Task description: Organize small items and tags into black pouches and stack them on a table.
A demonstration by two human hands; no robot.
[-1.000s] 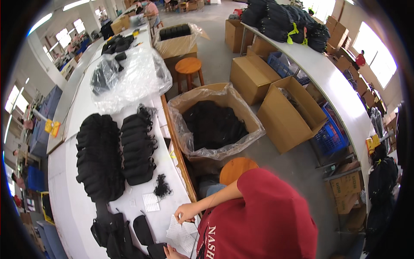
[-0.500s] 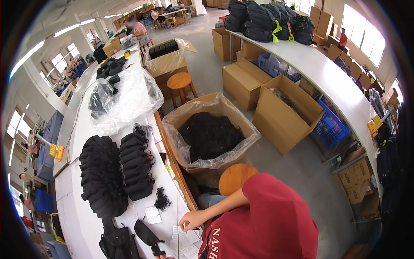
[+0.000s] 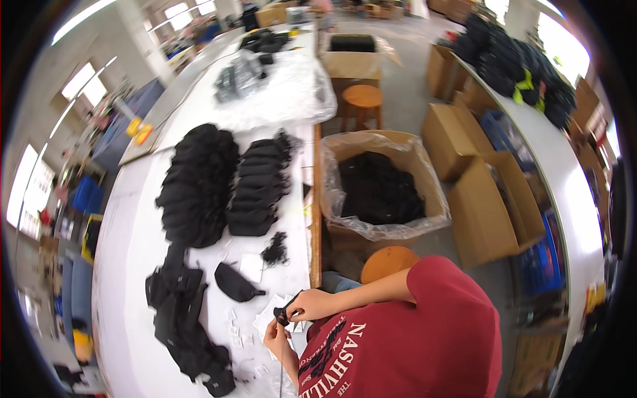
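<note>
I stand in the room and look at a person in a red shirt, who works at a long white table point(image 3: 133, 265). The right hand point(image 3: 310, 305) has its fingers closed around a small black piece point(image 3: 281, 316), just above the near edge of the table and over some printed paper sheets point(image 3: 265, 318). The left hand point(image 3: 275, 336) is just below, with the fingers bent and nearly together at the lower side of this piece; whether it grips or only touches, I cannot tell.

The piece seems to me to be of cloth, so I expect it to be light and soft, not fragile, and without stiffness of its own. It would probably fold and hang down if only one end is held. For this reason I would take it with the fingertips at two opposite edges. Its exact shape is hidden by the fingers.

On the table, near the hands, lies a black pouch point(image 3: 236, 283), which looks slightly padded; its narrow end would be a convenient place to hold. Small white tags point(image 3: 235, 333) lie below it, and a tangled black heap point(image 3: 275, 249) above. Farther left rests a large black bag point(image 3: 182, 318), limp in look and surely heavier.
</note>
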